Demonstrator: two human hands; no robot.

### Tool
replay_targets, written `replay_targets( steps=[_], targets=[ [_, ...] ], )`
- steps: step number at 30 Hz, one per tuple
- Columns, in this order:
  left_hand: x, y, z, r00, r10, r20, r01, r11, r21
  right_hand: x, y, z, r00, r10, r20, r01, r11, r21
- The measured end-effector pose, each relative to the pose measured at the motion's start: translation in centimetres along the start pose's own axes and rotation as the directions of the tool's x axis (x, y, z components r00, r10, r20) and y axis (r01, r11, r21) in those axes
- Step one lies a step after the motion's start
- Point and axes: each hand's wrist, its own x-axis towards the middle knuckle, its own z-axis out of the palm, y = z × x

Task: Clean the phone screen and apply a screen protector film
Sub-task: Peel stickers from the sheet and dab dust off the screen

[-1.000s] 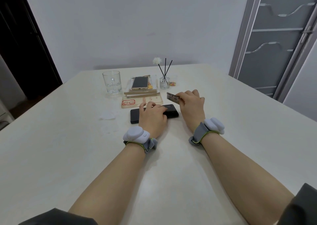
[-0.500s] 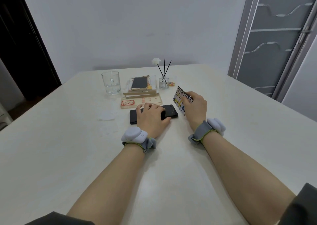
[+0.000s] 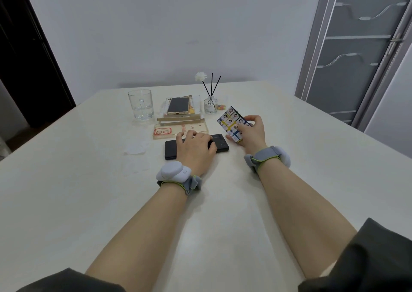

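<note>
Left hand: the left hand [image 3: 196, 150] lies palm down across the middle of the black phone [image 3: 220, 144]. Its fingers are spread loosely over the phone and not curled round it, so it presses on the phone rather than grips it.
Black phone: flat on the table [image 3: 223, 213], set crosswise, with one end showing on each side of the left hand. Its right end stops just short of the right hand.
Right hand: the right hand [image 3: 254, 137] grips a printed card [image 3: 230, 122] by its edges, the fingertips at the far edge and the thumb at the near one.
Card: tilted up with its printed side toward the person, just to the right of the left hand's fingertips. I cannot tell whether its lower corner touches the table.
Wrists: a grey strap with a white pod sits on the left wrist [image 3: 174, 173] and another on the right wrist [image 3: 270, 158].
Just beyond the left fingertips: a flat packet with a red outline [image 3: 178, 130].
Farther beyond the left hand: a stack of flat boxes [image 3: 178, 119] with a gold phone [image 3: 178, 105] on top.
Left of the left hand: thin translucent sheets [image 3: 136, 148] lie on the table.
Beyond the sheets: a clear glass [image 3: 141, 104] stands upright.
Beyond the right hand: a reed diffuser [image 3: 210, 105] holds dark sticks and a white flower. Some small coloured bits [image 3: 221, 107] lie beside it, too small to make out.
</note>
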Motion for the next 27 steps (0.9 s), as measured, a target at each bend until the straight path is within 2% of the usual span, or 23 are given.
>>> replay_targets(
  steps=[3,5,8,11,27],
  targets=[
    [0.4,0.2,0.1,0.999,-0.011,-0.053,0.012,1.0,0.015,0.6,0.2,0.3,0.999,-0.024,-0.026,0.025,0.999,0.025],
    [0.7,0.2,0.1,0.998,-0.012,-0.06,0.014,0.999,0.031,1.1,0.1,0.3,0.998,-0.063,-0.03,0.062,0.997,-0.039],
    [0.9,0.2,0.1,0.998,-0.015,-0.068,0.019,0.998,0.054,1.9,0.1,0.4,0.997,-0.076,0.02,0.079,0.983,-0.165],
    [1.0,0.1,0.1,0.996,-0.02,-0.083,0.025,0.998,0.058,2.8,0.3,0.7,0.995,-0.054,0.088,0.072,0.974,-0.213],
    [1.0,0.2,-0.2,0.999,-0.04,-0.034,0.041,0.999,0.027,4.5,0.6,0.6,0.995,0.054,0.09,-0.039,0.987,-0.154]
  ],
)
